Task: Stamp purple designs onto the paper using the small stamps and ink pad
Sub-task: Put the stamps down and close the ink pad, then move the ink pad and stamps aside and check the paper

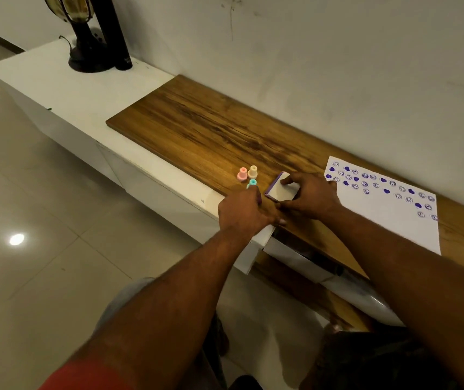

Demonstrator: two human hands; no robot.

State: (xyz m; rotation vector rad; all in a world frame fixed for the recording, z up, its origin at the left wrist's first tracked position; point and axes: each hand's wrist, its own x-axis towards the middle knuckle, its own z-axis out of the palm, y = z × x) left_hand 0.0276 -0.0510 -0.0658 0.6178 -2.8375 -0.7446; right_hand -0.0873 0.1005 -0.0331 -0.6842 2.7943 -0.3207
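Note:
A white sheet of paper (394,218) with several purple stamped hearts and round faces lies on the wooden top at the right. A small white ink pad case with a purple edge (280,188) sits left of it, and my right hand (307,198) grips it with fingers on its lid. Three small stamps stand left of the case: pink (242,174), cream (252,172) and teal (252,183). My left hand (243,211) pinches the teal stamp with its fingertips; the stamp's lower part is hidden.
The wooden board (197,128) rests on a long white cabinet (64,88) against a white wall. A dark lamp base (87,56) and a black cylinder (116,32) stand at the far left end. Tiled floor (28,220) lies to the left below.

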